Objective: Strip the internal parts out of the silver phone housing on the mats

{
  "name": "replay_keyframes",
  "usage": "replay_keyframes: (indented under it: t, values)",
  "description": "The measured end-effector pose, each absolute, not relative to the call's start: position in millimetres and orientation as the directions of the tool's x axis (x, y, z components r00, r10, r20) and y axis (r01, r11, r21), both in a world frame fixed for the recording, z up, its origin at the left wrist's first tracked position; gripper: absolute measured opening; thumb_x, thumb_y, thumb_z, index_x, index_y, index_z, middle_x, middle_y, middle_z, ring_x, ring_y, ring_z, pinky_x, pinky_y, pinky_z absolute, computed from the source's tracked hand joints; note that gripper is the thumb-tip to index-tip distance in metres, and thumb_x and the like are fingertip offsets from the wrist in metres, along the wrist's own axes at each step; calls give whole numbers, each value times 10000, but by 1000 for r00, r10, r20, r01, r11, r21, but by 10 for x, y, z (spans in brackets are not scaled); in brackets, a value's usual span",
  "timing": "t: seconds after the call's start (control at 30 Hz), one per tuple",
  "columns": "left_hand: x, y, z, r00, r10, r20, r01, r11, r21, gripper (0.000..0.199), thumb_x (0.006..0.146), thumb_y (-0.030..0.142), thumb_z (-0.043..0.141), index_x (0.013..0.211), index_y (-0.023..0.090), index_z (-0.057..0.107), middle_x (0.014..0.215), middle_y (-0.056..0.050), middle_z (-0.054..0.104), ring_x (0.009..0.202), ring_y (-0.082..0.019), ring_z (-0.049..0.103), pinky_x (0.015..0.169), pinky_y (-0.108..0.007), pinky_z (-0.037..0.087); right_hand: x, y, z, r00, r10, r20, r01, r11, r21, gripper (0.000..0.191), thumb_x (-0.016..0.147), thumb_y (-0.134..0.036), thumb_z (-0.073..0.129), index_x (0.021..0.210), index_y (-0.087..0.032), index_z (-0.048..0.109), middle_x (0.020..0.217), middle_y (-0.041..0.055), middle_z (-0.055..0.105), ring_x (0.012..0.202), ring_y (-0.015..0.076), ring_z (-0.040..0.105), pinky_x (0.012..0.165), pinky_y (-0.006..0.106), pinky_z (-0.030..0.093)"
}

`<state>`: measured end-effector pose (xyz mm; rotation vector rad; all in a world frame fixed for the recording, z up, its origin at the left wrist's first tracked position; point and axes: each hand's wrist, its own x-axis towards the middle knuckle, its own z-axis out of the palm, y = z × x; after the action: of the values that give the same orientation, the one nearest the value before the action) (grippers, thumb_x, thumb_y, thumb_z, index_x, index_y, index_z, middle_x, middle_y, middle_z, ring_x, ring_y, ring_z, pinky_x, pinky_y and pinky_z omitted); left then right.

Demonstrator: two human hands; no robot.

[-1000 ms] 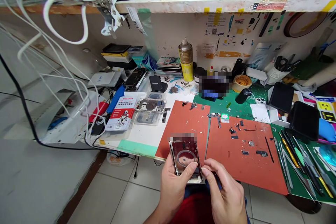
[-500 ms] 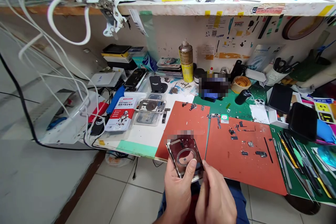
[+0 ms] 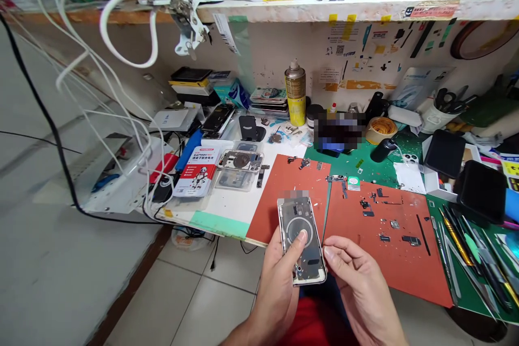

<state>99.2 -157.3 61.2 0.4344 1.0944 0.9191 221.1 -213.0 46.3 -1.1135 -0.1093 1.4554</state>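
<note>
I see my left hand (image 3: 275,294) cradling a stripped phone rear housing (image 3: 302,240), thumb pinning it steady for viewing, while my right hand (image 3: 360,292) sits apart, open just beside it.

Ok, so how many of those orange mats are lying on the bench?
2. One orange mat lies on the left, behind the phone housing held in the left hand; the other lies to its right, scattered with small phone parts.

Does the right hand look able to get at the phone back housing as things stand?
Probably yes: the right hand is open close beside the phone back housing, with nothing between them. The left hand holds the housing from the far side, leaving this edge free.
</note>
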Motion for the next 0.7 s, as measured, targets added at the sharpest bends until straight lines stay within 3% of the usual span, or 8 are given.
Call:
replay_keyframes:
  t: [0.1, 0.23, 0.33, 0.47, 0.7]
  values:
    - [1010, -1592, 667, 135, 812, -568, -399, 569, 719, 488, 801, 406, 908, 1201, 202, 719, 1029, -72, 766, 879, -205, 694, 829, -334, 584, 2209, -2113, 442, 92, 807, -583, -805, -285, -521, 347, 713, -351, 1008, 959, -189, 824, 811, 2, 743, 729, 93, 655, 734, 173, 571]
    - [1018, -1601, 634, 141, 826, -546, -418, 549, 724, 487, 817, 406, 898, 1218, 199, 716, 1033, -83, 766, 950, -239, 713, 828, -339, 579, 2186, -2126, 439, 67, 805, -590, -831, -282, -479, 321, 714, -316, 1010, 941, -190, 821, 808, 5, 734, 747, 100, 656, 765, 190, 577]
    - [1012, -1594, 541, 168, 820, -547, -488, 552, 676, 441, 815, 356, 912, 1183, 202, 723, 953, -43, 740, 857, -178, 681, 757, -270, 549, 2162, -2121, 486, 114, 800, -589, -827, -252, -503, 342, 675, -330, 1030, 907, -190, 822, 765, -6, 713, 709, 93, 637, 709, 170, 561]
    - [1007, -1567, 385, 297, 786, -542, -575, 600, 556, 299, 797, 318, 926, 942, 189, 698, 730, 34, 611, 632, -87, 533, 616, -196, 462, 2083, -2145, 543, 189, 806, -561, -796, -209, -568, 368, 649, -388, 1038, 882, -194, 830, 781, 18, 732, 722, 111, 650, 689, 184, 558]
    - [1007, -1514, 239, 502, 738, -450, -583, 674, 454, 448, 747, 416, 918, 705, 199, 529, 615, 59, 412, 511, -81, 339, 456, -206, 302, 1961, -2229, 462, 239, 860, -451, -687, -178, -704, 277, 786, -415, 956, 951, -229, 835, 905, 51, 789, 859, 168, 726, 807, 244, 597]
